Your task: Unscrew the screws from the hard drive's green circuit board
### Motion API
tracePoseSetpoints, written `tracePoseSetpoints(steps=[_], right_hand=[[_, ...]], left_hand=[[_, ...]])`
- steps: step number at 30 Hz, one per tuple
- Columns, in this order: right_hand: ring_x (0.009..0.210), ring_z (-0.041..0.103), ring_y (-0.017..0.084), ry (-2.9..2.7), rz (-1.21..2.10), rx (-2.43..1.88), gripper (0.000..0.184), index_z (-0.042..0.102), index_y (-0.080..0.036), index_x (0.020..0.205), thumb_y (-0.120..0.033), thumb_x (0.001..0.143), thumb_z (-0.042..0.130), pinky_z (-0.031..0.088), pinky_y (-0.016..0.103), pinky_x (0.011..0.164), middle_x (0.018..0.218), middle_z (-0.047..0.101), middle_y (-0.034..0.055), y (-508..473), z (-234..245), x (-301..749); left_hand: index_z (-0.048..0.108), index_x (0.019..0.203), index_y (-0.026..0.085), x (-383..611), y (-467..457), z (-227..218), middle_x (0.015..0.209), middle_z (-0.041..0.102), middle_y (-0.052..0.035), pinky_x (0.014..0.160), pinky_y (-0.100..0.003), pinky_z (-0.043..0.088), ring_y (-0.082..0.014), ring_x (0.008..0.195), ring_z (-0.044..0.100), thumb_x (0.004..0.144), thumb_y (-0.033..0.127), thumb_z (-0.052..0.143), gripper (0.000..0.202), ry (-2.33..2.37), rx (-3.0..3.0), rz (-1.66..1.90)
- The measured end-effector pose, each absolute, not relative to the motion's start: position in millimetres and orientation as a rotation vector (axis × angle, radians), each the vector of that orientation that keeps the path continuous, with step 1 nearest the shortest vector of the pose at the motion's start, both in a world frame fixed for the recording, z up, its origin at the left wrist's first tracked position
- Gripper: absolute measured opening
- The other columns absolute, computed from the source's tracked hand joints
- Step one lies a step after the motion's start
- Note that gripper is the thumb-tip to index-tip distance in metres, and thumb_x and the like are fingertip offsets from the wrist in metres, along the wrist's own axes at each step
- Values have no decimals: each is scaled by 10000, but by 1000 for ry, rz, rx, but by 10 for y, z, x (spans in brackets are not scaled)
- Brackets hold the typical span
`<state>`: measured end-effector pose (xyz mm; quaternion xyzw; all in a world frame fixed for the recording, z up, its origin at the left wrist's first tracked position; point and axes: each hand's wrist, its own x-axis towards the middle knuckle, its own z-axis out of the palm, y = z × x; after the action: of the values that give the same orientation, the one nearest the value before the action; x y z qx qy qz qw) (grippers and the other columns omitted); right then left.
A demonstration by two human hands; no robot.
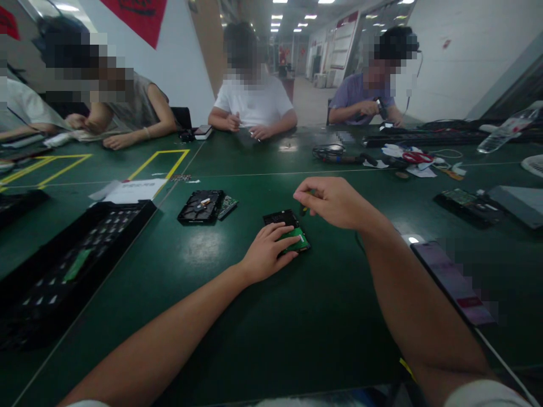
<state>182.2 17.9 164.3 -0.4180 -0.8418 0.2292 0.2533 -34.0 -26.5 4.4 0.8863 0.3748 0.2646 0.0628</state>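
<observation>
A hard drive (280, 218) with a green circuit board (302, 243) lies on the table in front of me. My left hand (269, 251) rests over it, fingers stretched out and spread across the board, thumb along the near edge. Just beyond the drive's right side, my right hand (328, 200) is closed around a small black-and-yellow tool, apparently a screwdriver (303, 210). Most of that tool is hidden by the fingers, and its tip is too dark to make out. To the left sit another hard drive (201, 207) and a loose circuit board (228, 207).
A long black tray (127, 217) with a green board stands at left, near a white paper (136, 190). On the right lie a phone (452, 280), another drive (469, 207) and a grey box (521, 203). Cables (333, 154) and a bottle (507, 133) lie farther back. Several people sit opposite.
</observation>
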Motion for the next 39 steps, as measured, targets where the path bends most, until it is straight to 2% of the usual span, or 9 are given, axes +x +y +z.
tracePoseSetpoints(steps=[6, 8, 14, 18, 21, 27, 34, 39], right_hand=[[629, 679, 151, -2190, 821, -1192, 220, 722, -201, 1085, -264, 997, 529, 499, 259, 644, 713, 722, 4, 202, 1622, 1839], [627, 678, 151, -2195, 822, -1182, 222, 719, -204, 1100, -285, 1001, 537, 498, 263, 641, 734, 730, 9, 200, 1622, 1835], [726, 669, 176, -2233, 631, -1162, 232, 723, -205, 976, -420, 962, 638, 470, 289, 685, 842, 756, 41, 191, 1623, 1837], [747, 666, 204, -2211, 517, -1243, 198, 706, -201, 917, -395, 930, 672, 455, 311, 700, 803, 745, 53, 184, 1636, 1839], [721, 668, 195, -2222, 513, -1218, 166, 706, -200, 958, -352, 947, 638, 445, 303, 701, 790, 740, 39, 181, 1650, 1839], [618, 634, 133, -2317, 603, -1124, 262, 727, -188, 961, -360, 1022, 539, 417, 261, 661, 716, 700, 1, 205, 1648, 1843], [641, 685, 144, -2279, 851, -1102, 290, 676, -176, 1178, -225, 1051, 419, 491, 245, 644, 705, 698, 7, 219, 1625, 1867], [665, 673, 152, -2263, 742, -1118, 216, 707, -201, 1079, -337, 1014, 552, 478, 261, 660, 765, 724, 14, 221, 1624, 1877]], left_hand=[[620, 1432, 311, -341, -257, 36, 1494, 582, -93, 1181, -601, 403, -337, 1457, 454, 1019, 443, 603, 433, 1133, 2684, 785], [623, 1428, 306, -342, -258, 39, 1496, 581, -93, 1182, -598, 403, -338, 1456, 453, 1021, 450, 597, 433, 1138, 2690, 773], [634, 1415, 290, -337, -262, 45, 1497, 579, -100, 1183, -588, 403, -337, 1450, 459, 1018, 439, 606, 425, 1137, 2695, 787], [624, 1425, 309, -341, -252, 36, 1499, 576, -95, 1174, -606, 406, -342, 1449, 460, 1016, 444, 609, 432, 1140, 2691, 783], [626, 1423, 309, -347, -245, 24, 1497, 578, -92, 1177, -604, 403, -341, 1449, 458, 1017, 441, 609, 428, 1129, 2692, 785], [638, 1410, 293, -343, -253, 28, 1496, 579, -99, 1173, -591, 412, -342, 1445, 461, 1019, 446, 604, 421, 1128, 2699, 798], [632, 1419, 293, -338, -257, 43, 1488, 588, -94, 1177, -586, 412, -338, 1444, 463, 1023, 434, 600, 421, 1130, 2707, 792], [641, 1409, 293, -337, -257, 38, 1482, 592, -98, 1172, -593, 414, -341, 1441, 467, 1018, 441, 609, 419, 1140, 2698, 806]])
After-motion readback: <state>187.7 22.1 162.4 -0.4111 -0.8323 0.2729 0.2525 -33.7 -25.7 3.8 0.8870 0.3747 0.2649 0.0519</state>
